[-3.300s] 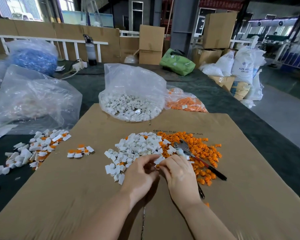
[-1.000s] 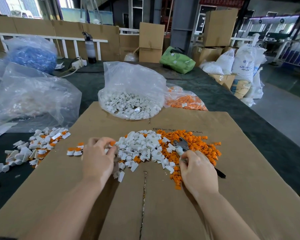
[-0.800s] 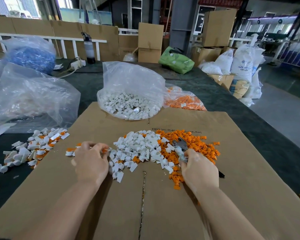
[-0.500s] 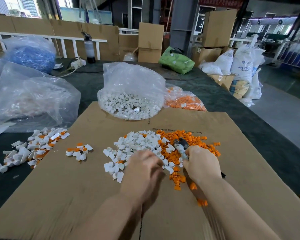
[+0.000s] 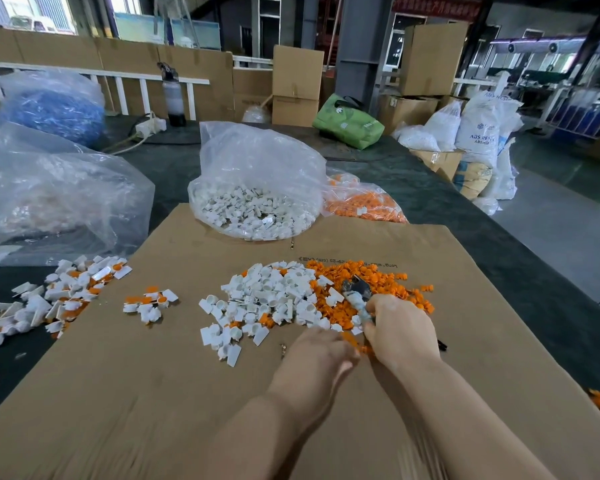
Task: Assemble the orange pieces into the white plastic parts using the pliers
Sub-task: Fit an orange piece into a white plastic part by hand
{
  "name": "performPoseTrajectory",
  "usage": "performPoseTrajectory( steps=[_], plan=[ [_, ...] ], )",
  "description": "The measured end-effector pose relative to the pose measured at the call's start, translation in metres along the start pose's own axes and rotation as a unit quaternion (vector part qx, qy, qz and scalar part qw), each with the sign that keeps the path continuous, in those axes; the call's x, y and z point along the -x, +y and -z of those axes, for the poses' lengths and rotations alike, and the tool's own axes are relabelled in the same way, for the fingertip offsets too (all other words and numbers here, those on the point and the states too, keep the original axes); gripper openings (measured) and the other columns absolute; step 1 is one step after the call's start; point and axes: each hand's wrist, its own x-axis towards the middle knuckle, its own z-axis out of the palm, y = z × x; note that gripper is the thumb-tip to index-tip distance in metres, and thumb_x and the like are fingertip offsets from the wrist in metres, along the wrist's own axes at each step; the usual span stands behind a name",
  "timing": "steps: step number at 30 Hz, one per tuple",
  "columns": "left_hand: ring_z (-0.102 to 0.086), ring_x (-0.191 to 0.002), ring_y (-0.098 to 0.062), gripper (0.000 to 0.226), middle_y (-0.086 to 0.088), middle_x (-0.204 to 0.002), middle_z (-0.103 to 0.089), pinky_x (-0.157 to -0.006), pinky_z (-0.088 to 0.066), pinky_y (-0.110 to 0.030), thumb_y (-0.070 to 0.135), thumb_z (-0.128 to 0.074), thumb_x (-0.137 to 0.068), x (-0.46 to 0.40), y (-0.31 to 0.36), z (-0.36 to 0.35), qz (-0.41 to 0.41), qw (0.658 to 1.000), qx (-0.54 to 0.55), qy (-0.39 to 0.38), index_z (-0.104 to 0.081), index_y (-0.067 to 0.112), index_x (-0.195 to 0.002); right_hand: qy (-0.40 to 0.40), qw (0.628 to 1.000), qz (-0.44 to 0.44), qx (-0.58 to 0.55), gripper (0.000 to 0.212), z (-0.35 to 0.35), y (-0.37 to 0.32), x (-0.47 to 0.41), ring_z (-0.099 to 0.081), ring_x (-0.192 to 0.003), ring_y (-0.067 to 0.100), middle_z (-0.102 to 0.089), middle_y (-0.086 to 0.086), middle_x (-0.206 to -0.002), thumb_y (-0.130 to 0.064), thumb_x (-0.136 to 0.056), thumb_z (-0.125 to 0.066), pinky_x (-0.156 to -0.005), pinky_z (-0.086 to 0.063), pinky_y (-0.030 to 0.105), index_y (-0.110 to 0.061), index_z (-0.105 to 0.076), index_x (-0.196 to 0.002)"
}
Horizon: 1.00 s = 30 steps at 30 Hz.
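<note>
A pile of white plastic parts lies mid-cardboard, with loose orange pieces heaped against its right side. My right hand grips the handles of the pliers, whose metal jaws point up-left over the orange heap. My left hand sits just left of it, back toward the camera, fingertips down among a few orange pieces at the pile's near edge. Its fingers are hidden, so any hold is unclear. A small group of assembled white-and-orange parts lies to the left.
A larger heap of assembled parts spreads over the cardboard's left edge. Behind stand a clear bag of white parts, a bag of orange pieces and a big clear bag at left.
My left hand has come back from the small assembled group at the left and now sits beside my right hand. My right hand has kept hold of the pliers.
</note>
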Motion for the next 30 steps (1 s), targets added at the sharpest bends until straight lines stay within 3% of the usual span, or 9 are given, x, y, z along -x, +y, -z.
performPoseTrajectory(
  steps=[2, 5, 7, 10, 14, 21, 24, 27, 30],
  plan=[
    [-0.048, -0.099, -0.005, 0.025, 0.009, -0.110, -0.063, -0.081, -0.030, -0.009, 0.030, -0.050, -0.096, 0.001, -0.007, 0.007, 0.067, 0.996, 0.029, 0.050, -0.062, 0.027, -0.117, 0.011, 1.000, 0.005, 0.004, 0.018, -0.003, 0.000, 0.003, -0.060, -0.087, 0.019, -0.064, -0.002, -0.094, -0.012, -0.091, -0.051, -0.065, -0.042, 0.027, -0.020, -0.058, -0.106],
    [-0.051, -0.082, 0.006, 0.025, 0.014, -0.101, -0.065, -0.069, -0.033, 0.005, 0.030, -0.056, -0.093, -0.002, -0.006, 0.017, 0.185, 0.966, 0.129, 0.123, -0.061, 0.026, -0.117, 0.066, 0.997, 0.048, 0.002, 0.026, -0.006, -0.007, 0.012, -0.052, -0.103, 0.018, -0.059, -0.004, -0.106, -0.015, -0.091, -0.051, -0.083, -0.037, 0.031, -0.024, -0.059, -0.114],
    [-0.056, -0.072, 0.005, 0.019, 0.016, -0.086, -0.065, -0.064, -0.036, 0.002, 0.026, -0.059, -0.092, -0.007, -0.006, 0.021, 0.245, 0.934, 0.210, 0.151, -0.061, 0.027, -0.111, 0.099, 0.988, 0.112, -0.032, 0.030, -0.007, -0.020, 0.020, -0.056, -0.099, 0.022, -0.063, -0.003, -0.103, -0.014, -0.081, -0.066, -0.084, -0.039, 0.037, -0.023, -0.065, -0.110],
    [-0.062, -0.069, 0.000, 0.009, 0.009, -0.074, -0.067, -0.060, -0.041, -0.007, 0.024, -0.062, -0.089, -0.014, -0.005, 0.026, 0.293, 0.890, 0.305, 0.172, -0.059, 0.030, -0.096, 0.153, 0.965, 0.179, -0.115, 0.034, -0.015, -0.031, 0.027, -0.063, -0.073, 0.024, -0.066, -0.001, -0.077, -0.004, -0.061, -0.083, -0.065, -0.049, 0.038, -0.014, -0.072, -0.091],
    [-0.066, -0.074, -0.017, 0.008, -0.001, -0.074, -0.070, -0.071, -0.051, -0.029, 0.022, -0.061, -0.090, -0.015, -0.006, 0.029, 0.329, 0.841, 0.394, 0.172, -0.064, 0.030, -0.090, 0.168, 0.949, 0.179, -0.197, 0.034, -0.022, -0.036, 0.028, -0.065, -0.070, 0.026, -0.068, 0.004, -0.076, 0.008, -0.064, -0.078, -0.062, -0.054, 0.032, -0.006, -0.072, -0.094],
    [-0.068, -0.075, -0.013, 0.015, -0.003, -0.081, -0.073, -0.070, -0.051, -0.023, 0.015, -0.059, -0.091, -0.013, -0.013, 0.031, 0.319, 0.809, 0.475, 0.132, -0.066, 0.024, -0.101, 0.164, 0.941, 0.164, -0.246, 0.032, -0.032, -0.042, 0.031, -0.065, -0.086, 0.024, -0.068, 0.010, -0.093, 0.009, -0.077, -0.066, -0.076, -0.055, 0.033, 0.000, -0.068, -0.107],
    [-0.067, -0.085, -0.002, 0.021, 0.009, -0.090, -0.072, -0.080, -0.050, -0.018, 0.010, -0.054, -0.093, -0.012, -0.014, 0.032, 0.296, 0.851, 0.408, 0.150, -0.063, 0.027, -0.102, 0.164, 0.944, 0.118, -0.261, 0.025, -0.035, -0.037, 0.030, -0.065, -0.092, 0.026, -0.068, 0.011, -0.098, 0.005, -0.084, -0.062, -0.081, -0.054, 0.035, 0.000, -0.068, -0.108],
    [-0.060, -0.074, 0.007, 0.017, 0.017, -0.086, -0.064, -0.063, -0.041, -0.003, 0.013, -0.055, -0.093, -0.005, -0.018, 0.034, 0.309, 0.887, 0.277, 0.205, -0.062, 0.027, -0.098, 0.168, 0.948, 0.090, -0.257, 0.024, -0.038, -0.035, 0.030, -0.064, -0.099, 0.026, -0.068, 0.012, -0.103, 0.002, -0.087, -0.061, -0.087, -0.049, 0.031, 0.000, -0.067, -0.110],
    [-0.053, -0.079, 0.007, 0.013, 0.021, -0.087, -0.057, -0.063, -0.038, -0.002, 0.020, -0.058, -0.091, 0.008, -0.023, 0.030, 0.313, 0.911, 0.184, 0.196, -0.061, 0.031, -0.095, 0.178, 0.947, 0.076, -0.255, 0.024, -0.039, -0.036, 0.030, -0.063, -0.101, 0.026, -0.068, 0.011, -0.104, 0.001, -0.085, -0.063, -0.090, -0.046, 0.030, 0.000, -0.068, -0.109]
  ],
)
